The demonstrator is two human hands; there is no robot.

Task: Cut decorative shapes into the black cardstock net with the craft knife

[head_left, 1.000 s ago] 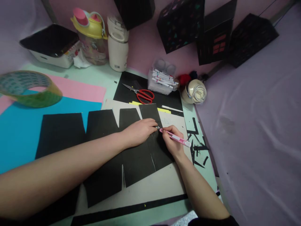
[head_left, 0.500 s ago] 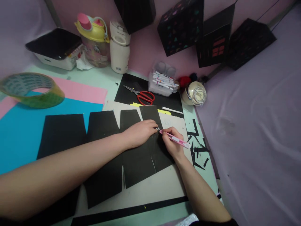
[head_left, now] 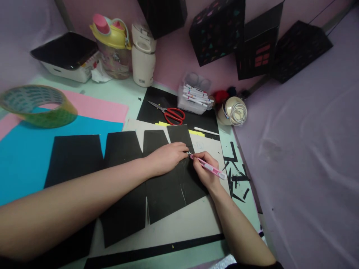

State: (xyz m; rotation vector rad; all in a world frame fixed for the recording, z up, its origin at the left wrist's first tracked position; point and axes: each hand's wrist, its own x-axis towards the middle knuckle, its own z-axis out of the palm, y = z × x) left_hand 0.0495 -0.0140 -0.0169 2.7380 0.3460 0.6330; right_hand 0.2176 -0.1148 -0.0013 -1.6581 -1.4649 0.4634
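Across the middle lies a large sheet of black card (head_left: 165, 194) with wedge-shaped notches along its edges. My left hand (head_left: 168, 158) rests flat on it, palm down, fingers stretched toward a small pale cut mark (head_left: 189, 153) in the card. My right hand (head_left: 206, 168) grips a pink craft knife (head_left: 209, 167) like a pen, its tip at that mark, close to my left fingertips. Under the card is a pale board (head_left: 193, 220). Red-handled scissors (head_left: 174, 115) and a white pen (head_left: 206, 130) lie beyond the card.
A big tape roll (head_left: 42, 108) sits on blue paper (head_left: 17, 164) at left. Behind stand a white bottle (head_left: 143, 61), a yellow-lidded jug (head_left: 113, 52) and a box of markers (head_left: 195, 95). Black scraps (head_left: 238, 178) lie at right. Black paper lanterns (head_left: 218, 30) hang above.
The craft knife's back end has dipped slightly and shifted a little left, while its tip stays at the cut mark. My left hand has barely moved.
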